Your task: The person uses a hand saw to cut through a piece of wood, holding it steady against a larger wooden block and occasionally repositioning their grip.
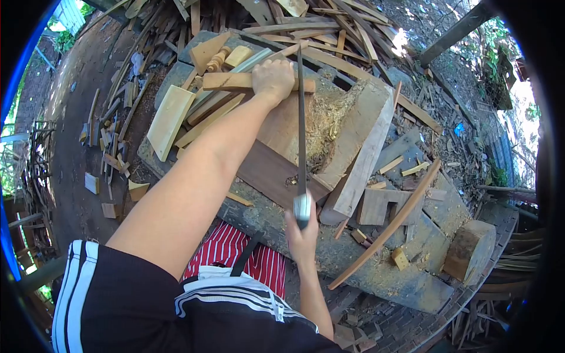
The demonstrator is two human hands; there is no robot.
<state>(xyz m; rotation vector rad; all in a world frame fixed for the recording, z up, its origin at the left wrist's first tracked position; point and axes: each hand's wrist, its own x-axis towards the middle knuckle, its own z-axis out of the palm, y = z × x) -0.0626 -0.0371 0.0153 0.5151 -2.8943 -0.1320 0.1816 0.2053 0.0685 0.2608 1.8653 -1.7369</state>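
Observation:
My right hand [303,235] is closed round the pale and dark handle of a handsaw [302,135]. Its long, narrow dark blade points away from me and appears nearly edge-on, so I cannot make out the teeth. The blade crosses near the right end of a brown wood piece [226,81]. My left hand [273,77] grips that piece from above, left of the blade, with the fingertips hidden on its far side. Beneath the blade lies a dark brown board [276,170]. A thick wood block [359,135] stands right of the blade, beside a heap of shavings [323,120].
The worn workbench [259,226] carries a pale board [169,120], a turned wooden piece [218,60] and a notched block [374,206]. A long curved strip [391,229] overhangs the front edge. A stump-like block [469,253] sits at the right. Scrap wood [329,26] piles up behind.

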